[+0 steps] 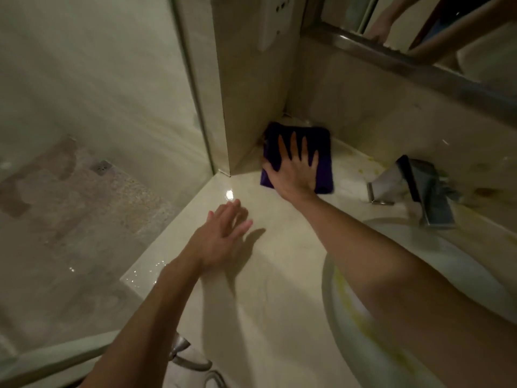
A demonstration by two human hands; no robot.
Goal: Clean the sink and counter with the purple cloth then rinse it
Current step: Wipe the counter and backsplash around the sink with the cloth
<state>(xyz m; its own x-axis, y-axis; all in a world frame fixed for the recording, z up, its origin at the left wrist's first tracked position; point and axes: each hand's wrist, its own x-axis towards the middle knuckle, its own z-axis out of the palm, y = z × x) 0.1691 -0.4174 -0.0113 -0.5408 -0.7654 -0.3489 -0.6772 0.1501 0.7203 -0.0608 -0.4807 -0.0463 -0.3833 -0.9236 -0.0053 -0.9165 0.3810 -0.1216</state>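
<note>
The purple cloth (pixel 321 141) lies folded flat in the far corner of the pale stone counter (pixel 265 289), against the wall. My right hand (pixel 295 172) presses down on it with fingers spread. My left hand (pixel 223 235) hovers just over the counter nearer to me, fingers loosely together, holding nothing. The white sink (pixel 349 345) sits at the right under my right forearm, with yellowish stains on its rim.
A chrome faucet (pixel 414 186) stands behind the sink at the right. A mirror with a metal frame (pixel 391 63) runs above. A glass shower screen (pixel 98 135) borders the counter's left edge. A metal hose fitting (pixel 181 348) shows below the counter's near edge.
</note>
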